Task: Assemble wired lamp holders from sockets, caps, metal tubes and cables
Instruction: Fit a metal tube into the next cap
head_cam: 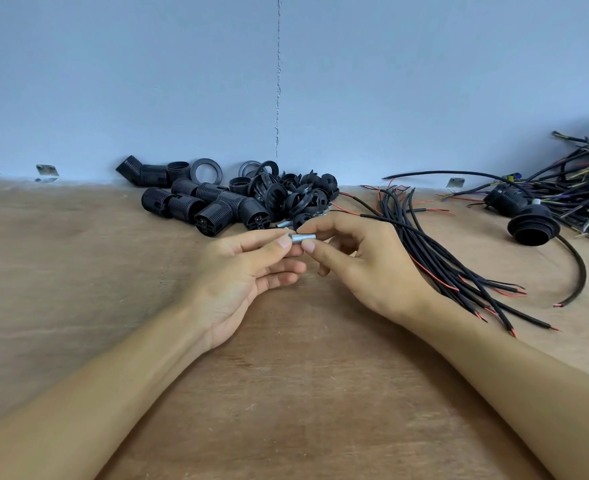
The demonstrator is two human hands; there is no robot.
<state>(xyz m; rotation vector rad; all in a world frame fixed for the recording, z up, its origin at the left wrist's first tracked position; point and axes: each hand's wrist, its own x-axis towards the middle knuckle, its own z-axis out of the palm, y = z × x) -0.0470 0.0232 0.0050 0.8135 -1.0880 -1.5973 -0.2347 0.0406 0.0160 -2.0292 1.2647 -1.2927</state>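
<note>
You hold the tube (303, 238) between both hands, just above the desk (286, 393) and in the middle of the view. Your left hand (237, 275) pinches its left end between thumb and forefinger, palm turned up, with the other fingers loosely curled beneath. Your right hand (366, 268) pinches the right part of the tube the same way, its remaining fingers folded in toward the palm. The tube lies roughly level, its threads showing between your fingertips.

Behind your hands, against the wall (147, 81), the black sockets (213, 207) lie in a pile on their sides, and the caps (296, 194) and rings are heaped just to their right. A small silver piece (283, 223) lies at the near edge of that pile.

The cables (438, 258) lie fanned out to the right of your right hand, passing just behind it, their bare red-tipped ends pointing toward you. Farther right, a lamp holder (533, 227) rests on the desk with a cable curving from it. A tangled heap of wires (584, 174) fills the far right corner.
</note>
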